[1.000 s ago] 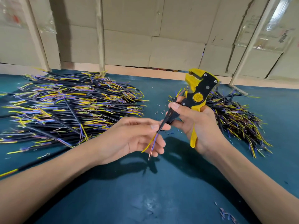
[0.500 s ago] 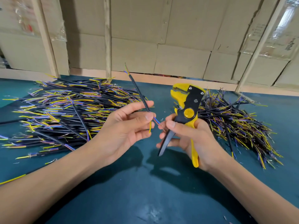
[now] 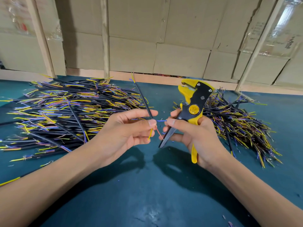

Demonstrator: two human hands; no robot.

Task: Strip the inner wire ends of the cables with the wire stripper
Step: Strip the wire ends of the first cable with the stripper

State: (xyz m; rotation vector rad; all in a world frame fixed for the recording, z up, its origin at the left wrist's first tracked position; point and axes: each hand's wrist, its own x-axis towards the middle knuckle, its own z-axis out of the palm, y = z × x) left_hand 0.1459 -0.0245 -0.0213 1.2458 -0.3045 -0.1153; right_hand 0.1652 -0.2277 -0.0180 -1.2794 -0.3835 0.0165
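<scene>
My left hand (image 3: 129, 130) pinches a black cable (image 3: 142, 97) between thumb and forefinger, its far end pointing up and away. At the near end, a yellow inner wire (image 3: 150, 134) and a pink one hang down, and a blue inner wire (image 3: 161, 120) sticks out to the right. My right hand (image 3: 191, 136) grips the yellow-and-black wire stripper (image 3: 192, 102) with its jaws up, while its thumb and forefinger pinch the tip of the blue wire. The stripper's jaws hold no wire.
A large pile of black cables with coloured wire ends (image 3: 62, 115) lies on the teal table (image 3: 147, 194) at the left. A smaller cable pile (image 3: 237, 125) sits right of the stripper. Cardboard boxes (image 3: 164, 46) wall off the back. Insulation scraps dot the table.
The cable swung from pointing down to pointing up and away in my left hand. My right fingers have drawn the blue wire out sideways. The stripper stays in my right hand.
</scene>
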